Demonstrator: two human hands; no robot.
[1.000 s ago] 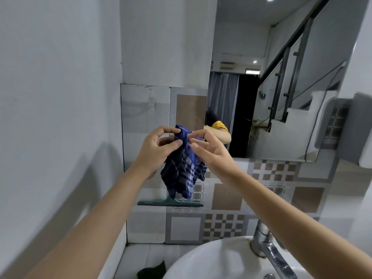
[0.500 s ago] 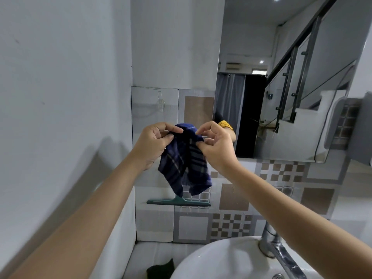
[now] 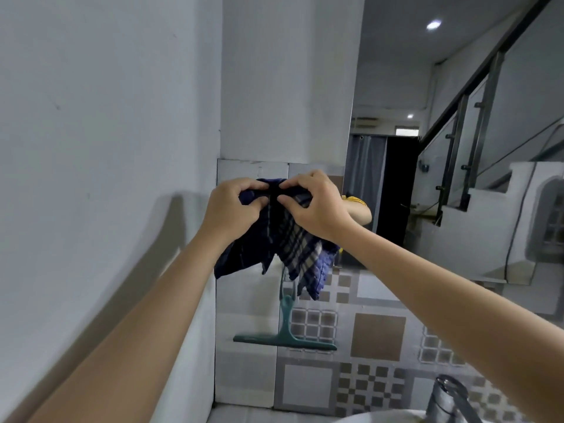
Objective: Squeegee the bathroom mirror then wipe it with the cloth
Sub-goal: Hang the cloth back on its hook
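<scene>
A dark blue checked cloth hangs in front of the tiled wall, bunched at its top edge. My left hand grips that edge on the left and my right hand pinches it on the right, the two hands almost touching. A green squeegee hangs on the tiles right below the cloth, blade down; its handle top is hidden behind the fabric. The bathroom mirror covers the wall to the right of my hands and reflects a staircase and a doorway.
A plain grey wall runs close along the left. A chrome tap and the rim of a white basin sit at the bottom right. Patterned tiles fill the wall under the mirror.
My hands have drawn closer together along the cloth's top edge, bunching it. The view has tilted up, so the basin has dropped toward the bottom edge.
</scene>
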